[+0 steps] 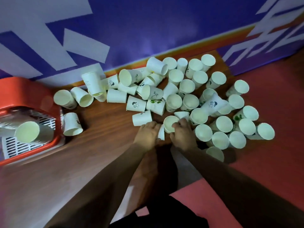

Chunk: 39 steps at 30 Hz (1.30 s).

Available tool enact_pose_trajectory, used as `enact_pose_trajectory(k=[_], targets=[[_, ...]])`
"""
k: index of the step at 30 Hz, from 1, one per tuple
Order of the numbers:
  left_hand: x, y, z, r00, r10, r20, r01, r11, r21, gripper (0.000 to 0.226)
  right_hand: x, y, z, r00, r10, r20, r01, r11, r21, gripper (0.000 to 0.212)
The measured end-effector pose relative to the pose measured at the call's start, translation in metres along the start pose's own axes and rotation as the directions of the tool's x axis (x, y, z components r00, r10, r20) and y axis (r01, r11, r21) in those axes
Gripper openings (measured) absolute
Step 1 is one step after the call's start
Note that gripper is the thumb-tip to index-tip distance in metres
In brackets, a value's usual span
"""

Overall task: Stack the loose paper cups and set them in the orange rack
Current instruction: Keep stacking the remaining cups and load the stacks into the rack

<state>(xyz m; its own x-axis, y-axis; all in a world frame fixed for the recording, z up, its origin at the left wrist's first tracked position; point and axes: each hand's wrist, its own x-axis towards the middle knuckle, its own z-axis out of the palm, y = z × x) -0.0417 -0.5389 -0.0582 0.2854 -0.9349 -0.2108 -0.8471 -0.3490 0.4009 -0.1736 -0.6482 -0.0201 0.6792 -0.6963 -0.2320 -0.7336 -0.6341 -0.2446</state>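
Note:
Several loose white paper cups [189, 89] lie scattered over the wooden table [82, 162], some on their sides, many upside down. The orange rack [24, 89] stands at the left edge with a lying stack of cups [28, 131] inside it. My left hand [148, 133] grips the side of a cup [162, 133] near the table's middle. My right hand [182, 134] holds another cup [170, 123] by its rim, tilted with its mouth toward me, pressed against the cup in my left hand.
A purple and white wall panel [148, 30] closes off the back of the table. Red floor [271, 112] lies past the table's right edge. One cup [71, 124] stands upside down beside the rack. Bare wood shows in front of the rack.

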Motion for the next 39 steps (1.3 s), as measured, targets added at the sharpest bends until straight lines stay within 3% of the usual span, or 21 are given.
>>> enact_pose_trajectory(k=[6, 10, 15, 18, 24, 33, 35, 39], targets=[[-0.010, -0.002, 0.008, 0.997, -0.071, 0.030, 0.072, 0.996, -0.053, 0.076, -0.001, 0.013, 0.004, 0.991, -0.128, -0.032, 0.129, 0.991, 0.031, 0.009], [-0.036, -0.019, -0.004, 0.981, -0.176, -0.084, 0.153, 0.962, -0.227, 0.078, -0.003, 0.012, -0.011, 0.979, -0.185, -0.088, 0.195, 0.972, 0.132, 0.009], [-0.075, -0.047, -0.039, 0.917, -0.364, -0.163, 0.203, 0.778, -0.595, 0.064, 0.001, -0.008, -0.039, 0.947, -0.209, -0.244, 0.278, 0.914, 0.296, 0.013], [-0.101, -0.068, -0.070, 0.845, -0.477, -0.242, 0.161, 0.659, -0.735, 0.075, 0.009, -0.039, -0.054, 0.930, -0.216, -0.299, 0.314, 0.888, 0.335, 0.018], [-0.160, -0.115, -0.131, 0.701, -0.598, -0.387, 0.061, 0.592, -0.804, 0.069, 0.022, -0.135, -0.080, 0.960, -0.258, -0.110, 0.276, 0.801, 0.532, 0.019], [-0.251, -0.214, -0.169, 0.455, -0.722, -0.522, 0.021, 0.594, -0.804, 0.070, 0.017, -0.274, -0.068, 0.919, -0.373, -0.127, 0.377, 0.740, 0.557, 0.019], [-0.257, -0.230, -0.166, 0.446, -0.719, -0.534, 0.033, 0.609, -0.792, 0.071, 0.016, -0.296, -0.060, 0.911, -0.392, -0.126, 0.390, 0.726, 0.566, 0.021], [-0.257, -0.253, -0.159, 0.500, -0.682, -0.535, 0.065, 0.645, -0.761, 0.072, 0.011, -0.325, -0.045, 0.905, -0.407, -0.126, 0.404, 0.724, 0.560, 0.020]])
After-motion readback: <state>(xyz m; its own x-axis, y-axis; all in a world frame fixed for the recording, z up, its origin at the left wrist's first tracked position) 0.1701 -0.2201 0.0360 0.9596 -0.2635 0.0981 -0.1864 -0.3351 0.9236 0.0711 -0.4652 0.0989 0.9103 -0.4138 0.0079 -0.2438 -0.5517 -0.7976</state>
